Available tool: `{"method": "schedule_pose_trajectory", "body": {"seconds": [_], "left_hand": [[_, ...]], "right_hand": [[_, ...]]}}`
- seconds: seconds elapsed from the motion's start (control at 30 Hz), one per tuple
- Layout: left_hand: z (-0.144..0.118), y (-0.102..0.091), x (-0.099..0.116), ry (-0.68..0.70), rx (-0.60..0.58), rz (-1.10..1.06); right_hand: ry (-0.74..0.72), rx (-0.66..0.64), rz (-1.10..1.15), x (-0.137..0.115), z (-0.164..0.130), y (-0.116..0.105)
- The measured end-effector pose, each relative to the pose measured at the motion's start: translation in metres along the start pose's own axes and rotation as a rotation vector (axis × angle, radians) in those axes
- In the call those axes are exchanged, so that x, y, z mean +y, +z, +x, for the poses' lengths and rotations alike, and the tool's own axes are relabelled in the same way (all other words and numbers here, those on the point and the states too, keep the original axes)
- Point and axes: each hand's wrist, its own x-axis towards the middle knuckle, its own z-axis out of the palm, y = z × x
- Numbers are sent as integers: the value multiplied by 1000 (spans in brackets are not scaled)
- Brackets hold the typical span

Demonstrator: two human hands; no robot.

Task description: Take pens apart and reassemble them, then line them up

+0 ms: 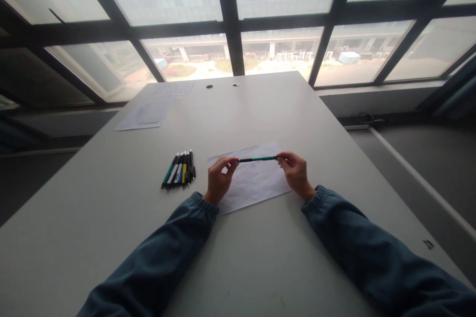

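Far to the left of the fingers, toward the window, a loose sheet (148,111) lies flat near the tabletop's (92,218) far left edge, well apart from everything else. Nearer, just left of the left hand, a row of pens (179,170) lies side by side with tips pointing away from the person, touching one another and probably parked there to stay within easy reach.

The left hand (218,178) has its fingers (229,162) pinched around one end of a green pen (258,159). The right hand (295,171) pinches the other end between thumb and fingers (283,158). Both hands are closed on the pen, none of the fingers released. The pen hangs level between the two sets of fingertips, raised a little above the paper (253,178), and runs left to right. Gripping both ends at once looks like a hold suited to pulling or twisting the barrel, though that is only a judgement.

The white paper lies directly under the fingers, flat on the tabletop, with faint marks too pale to read. To the right of the right hand's fingers the tabletop is bare up to its edge, and nothing stands between the hands or blocks them.
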Motion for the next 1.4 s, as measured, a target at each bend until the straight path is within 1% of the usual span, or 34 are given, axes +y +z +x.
{"method": "schedule_pose_trajectory", "body": {"seconds": [0.27, 0.47, 0.8, 1.03, 1.4], "left_hand": [[0, 0, 2, -7, 7, 2], [0, -2, 1, -22, -22, 11], [0, -1, 2, -15, -16, 12], [0, -1, -1, -22, -12, 5], [0, -1, 2, -23, -20, 8]], "right_hand": [[13, -7, -16, -1, 0, 0], [-1, -4, -13, -2, 0, 0], [18, 12, 0, 1, 0, 0], [17, 9, -4, 0, 0, 1], [20, 10, -2, -1, -1, 1]]}}
